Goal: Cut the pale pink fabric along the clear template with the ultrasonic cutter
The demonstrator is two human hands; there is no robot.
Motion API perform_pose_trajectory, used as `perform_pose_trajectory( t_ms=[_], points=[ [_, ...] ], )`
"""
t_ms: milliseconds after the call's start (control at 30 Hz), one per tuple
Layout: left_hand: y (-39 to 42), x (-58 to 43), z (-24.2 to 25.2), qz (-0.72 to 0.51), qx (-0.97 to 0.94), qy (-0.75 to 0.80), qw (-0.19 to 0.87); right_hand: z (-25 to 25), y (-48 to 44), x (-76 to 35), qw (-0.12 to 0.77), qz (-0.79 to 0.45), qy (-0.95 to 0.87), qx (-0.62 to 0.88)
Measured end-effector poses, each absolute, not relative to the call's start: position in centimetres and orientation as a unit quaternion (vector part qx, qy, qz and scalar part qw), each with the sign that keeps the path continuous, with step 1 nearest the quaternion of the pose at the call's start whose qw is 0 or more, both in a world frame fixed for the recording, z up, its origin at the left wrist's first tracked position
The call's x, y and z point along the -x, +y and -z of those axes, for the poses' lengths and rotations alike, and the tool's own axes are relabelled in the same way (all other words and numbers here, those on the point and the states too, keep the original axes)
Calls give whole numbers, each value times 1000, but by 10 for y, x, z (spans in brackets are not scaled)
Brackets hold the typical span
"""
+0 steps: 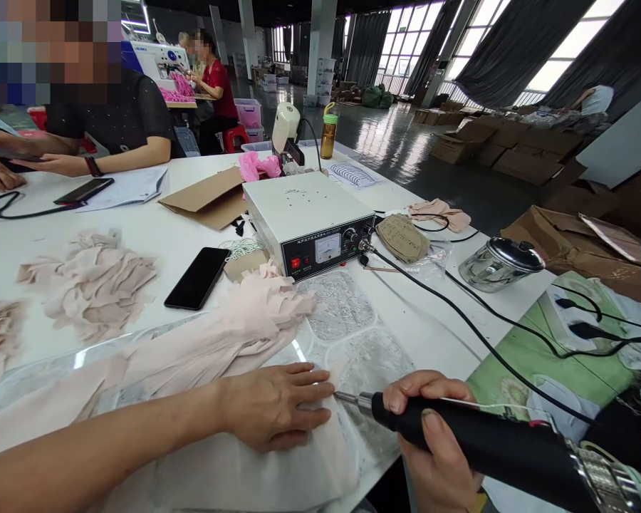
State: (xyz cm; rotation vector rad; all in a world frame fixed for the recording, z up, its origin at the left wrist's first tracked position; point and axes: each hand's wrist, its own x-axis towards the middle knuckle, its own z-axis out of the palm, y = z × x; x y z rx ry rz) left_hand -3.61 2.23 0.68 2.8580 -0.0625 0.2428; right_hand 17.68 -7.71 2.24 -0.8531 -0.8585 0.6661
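Observation:
My left hand [280,406] lies flat with its fingers stretched out, pressing on pale pink fabric [235,463]. My right hand [438,434] is wrapped round a black ultrasonic handpiece [491,442] with a slim metal tip. That tip points left and sits right beside my left fingertips, at the fabric's edge; whether it touches the cloth I cannot tell. Under the fabric is a clear sheet [374,356] with scratched round patches. A ruffled bunch of pale pink fabric strips [267,303] lies just beyond my left hand.
A white control box [310,206] stands behind the fabric, its black cable [459,306] running right. Nearby are a phone [197,278], fabric piles [99,285], a metal pot [499,263], cardboard pieces [403,239] and a bottle [328,135]. Another person [133,121] sits at the far left.

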Motion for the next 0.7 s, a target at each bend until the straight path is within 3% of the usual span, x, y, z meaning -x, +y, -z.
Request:
perform_pose_trajectory(
  t_ms=[700],
  points=[
    [21,35,-8,-72,-987,-20,140,-24,-86,-178,760,-320,-405,395]
  ],
)
